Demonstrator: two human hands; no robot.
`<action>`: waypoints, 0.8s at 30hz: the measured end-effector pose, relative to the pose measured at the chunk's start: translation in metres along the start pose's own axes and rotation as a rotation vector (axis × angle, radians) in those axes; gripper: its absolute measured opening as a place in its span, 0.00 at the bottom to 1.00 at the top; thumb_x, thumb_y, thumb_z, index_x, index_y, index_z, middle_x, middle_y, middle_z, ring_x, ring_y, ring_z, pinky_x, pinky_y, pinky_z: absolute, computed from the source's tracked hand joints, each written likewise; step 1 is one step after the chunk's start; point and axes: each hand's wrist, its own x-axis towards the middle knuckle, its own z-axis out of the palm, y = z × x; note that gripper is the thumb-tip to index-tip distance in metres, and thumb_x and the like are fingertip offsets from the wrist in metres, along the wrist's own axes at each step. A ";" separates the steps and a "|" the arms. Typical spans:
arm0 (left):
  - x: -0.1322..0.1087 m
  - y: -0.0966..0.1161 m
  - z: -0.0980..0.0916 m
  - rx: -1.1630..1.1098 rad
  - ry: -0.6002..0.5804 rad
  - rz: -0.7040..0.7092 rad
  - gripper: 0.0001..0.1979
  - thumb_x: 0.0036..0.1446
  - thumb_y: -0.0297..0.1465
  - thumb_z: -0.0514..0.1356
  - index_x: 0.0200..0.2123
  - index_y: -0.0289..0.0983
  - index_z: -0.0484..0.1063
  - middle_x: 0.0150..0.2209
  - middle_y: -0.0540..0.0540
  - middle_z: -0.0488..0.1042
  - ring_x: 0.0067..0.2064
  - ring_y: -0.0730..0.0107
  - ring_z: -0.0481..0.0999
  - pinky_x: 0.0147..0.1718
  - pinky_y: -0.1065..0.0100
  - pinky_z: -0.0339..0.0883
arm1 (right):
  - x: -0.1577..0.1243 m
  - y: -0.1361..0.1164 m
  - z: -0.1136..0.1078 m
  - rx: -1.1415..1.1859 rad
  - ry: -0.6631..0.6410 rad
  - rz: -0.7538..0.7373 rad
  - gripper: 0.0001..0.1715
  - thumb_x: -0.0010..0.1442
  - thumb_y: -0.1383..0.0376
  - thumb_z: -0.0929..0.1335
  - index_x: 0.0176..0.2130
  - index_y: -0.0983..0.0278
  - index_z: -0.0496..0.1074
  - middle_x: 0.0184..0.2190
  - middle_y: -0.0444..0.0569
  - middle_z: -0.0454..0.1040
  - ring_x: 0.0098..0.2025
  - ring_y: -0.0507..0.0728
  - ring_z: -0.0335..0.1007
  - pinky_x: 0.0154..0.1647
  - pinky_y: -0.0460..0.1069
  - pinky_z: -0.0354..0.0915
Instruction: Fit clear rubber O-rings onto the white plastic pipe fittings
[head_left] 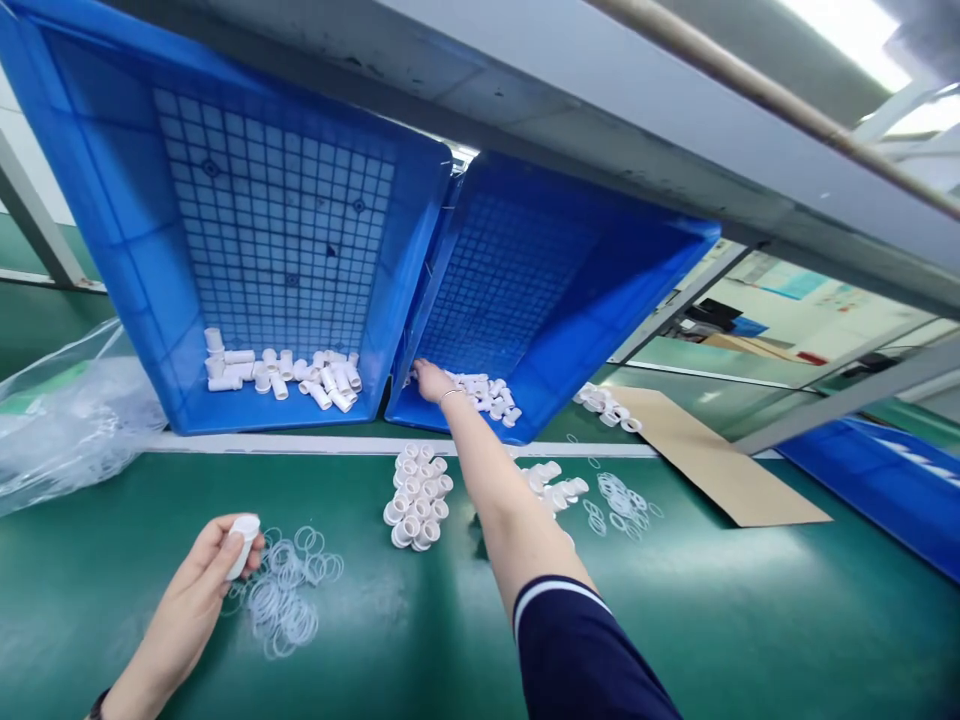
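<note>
white fitting (241, 545) pinched in left grip (199, 585) | right grip (433, 380) at blue bin (570, 290) lower edge, closure unclear

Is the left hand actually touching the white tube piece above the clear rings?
Touching. The head view shows the left hand pinching the white tube piece between thumb and fingers, with no gap visible.

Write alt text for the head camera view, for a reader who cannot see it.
The right hand reaches into the right blue bin of white tubes, while the left hand holds one white tube beside clear rings on a green table.
</note>
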 end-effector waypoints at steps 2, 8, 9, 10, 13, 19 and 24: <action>-0.001 0.001 0.003 -0.012 0.021 -0.003 0.20 0.53 0.49 0.61 0.42 0.41 0.70 0.35 0.48 0.74 0.35 0.68 0.68 0.35 0.71 0.64 | 0.009 -0.004 0.008 -0.011 0.004 -0.025 0.24 0.62 0.78 0.59 0.56 0.66 0.64 0.56 0.58 0.66 0.53 0.56 0.68 0.52 0.47 0.61; 0.002 -0.001 0.003 -0.056 -0.022 -0.019 0.23 0.54 0.47 0.61 0.48 0.42 0.69 0.36 0.47 0.74 0.33 0.69 0.67 0.33 0.69 0.64 | 0.010 -0.007 0.002 -0.027 0.116 0.051 0.21 0.63 0.75 0.59 0.54 0.66 0.64 0.51 0.60 0.69 0.45 0.60 0.73 0.44 0.51 0.66; 0.003 -0.001 0.002 -0.083 -0.025 -0.022 0.23 0.54 0.47 0.62 0.48 0.41 0.69 0.36 0.46 0.73 0.32 0.69 0.67 0.32 0.69 0.64 | 0.005 -0.006 -0.003 -0.023 0.152 0.071 0.21 0.63 0.74 0.59 0.55 0.67 0.63 0.52 0.61 0.68 0.45 0.61 0.72 0.44 0.52 0.67; 0.003 -0.001 0.002 -0.123 -0.031 -0.030 0.23 0.53 0.47 0.62 0.48 0.40 0.70 0.36 0.45 0.73 0.32 0.69 0.67 0.32 0.68 0.64 | -0.002 -0.004 -0.009 -0.021 0.184 0.094 0.22 0.64 0.72 0.58 0.57 0.67 0.61 0.53 0.62 0.67 0.47 0.62 0.71 0.44 0.53 0.66; 0.003 0.002 0.002 -0.280 -0.089 -0.070 0.26 0.53 0.50 0.61 0.46 0.36 0.71 0.35 0.44 0.72 0.31 0.69 0.66 0.30 0.67 0.63 | -0.034 -0.009 -0.028 0.073 0.396 0.123 0.22 0.66 0.65 0.58 0.57 0.70 0.59 0.53 0.65 0.66 0.53 0.65 0.66 0.50 0.57 0.64; -0.001 0.001 0.002 -0.243 -0.217 -0.083 0.19 0.55 0.40 0.63 0.47 0.38 0.68 0.37 0.46 0.71 0.32 0.73 0.66 0.31 0.70 0.61 | -0.141 -0.106 -0.022 0.862 0.437 -0.339 0.17 0.64 0.59 0.63 0.50 0.63 0.65 0.41 0.52 0.74 0.39 0.56 0.72 0.40 0.51 0.69; -0.002 0.004 -0.003 -0.006 -0.271 0.092 0.19 0.55 0.40 0.64 0.47 0.38 0.68 0.41 0.45 0.73 0.43 0.66 0.70 0.44 0.66 0.63 | -0.191 -0.203 0.012 0.961 0.044 -0.563 0.16 0.63 0.64 0.65 0.51 0.63 0.67 0.44 0.50 0.74 0.40 0.53 0.71 0.41 0.49 0.68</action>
